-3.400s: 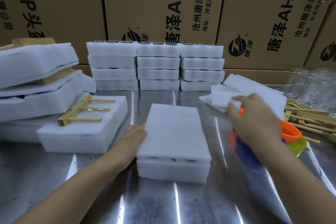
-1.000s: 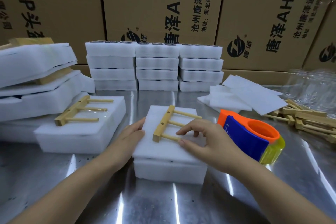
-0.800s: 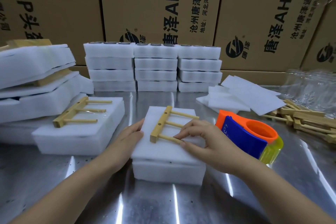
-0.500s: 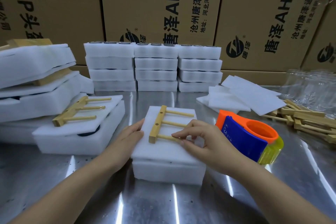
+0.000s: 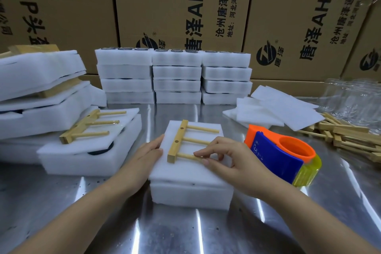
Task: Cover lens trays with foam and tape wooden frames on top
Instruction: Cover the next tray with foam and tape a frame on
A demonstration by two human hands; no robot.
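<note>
Nearest, left hand (image 5: 144,154) laid flat against the left edge of the foam sheet (image 5: 185,171), fingers straight, gripping nothing. Right hand (image 5: 233,161) over the sheet's right half, thumb and forefinger pinching the nearest rod of the wooden frame (image 5: 176,146). Frame flat on the foam, bar to the left, three rods pointing right. Beneath the sheet, the lens tray (image 5: 189,196), mid-way across the metal table (image 5: 185,233). Just right of that hand, an orange and blue tape dispenser (image 5: 276,156). To the left, a second tray (image 5: 82,163) under a crooked foam cover, with a second frame (image 5: 86,128) on top. Further right, loose foam sheets (image 5: 278,111) and a heap of spare frames (image 5: 350,136). Behind, three stacks of trays (image 5: 175,76) before printed cardboard boxes (image 5: 175,6).
</note>
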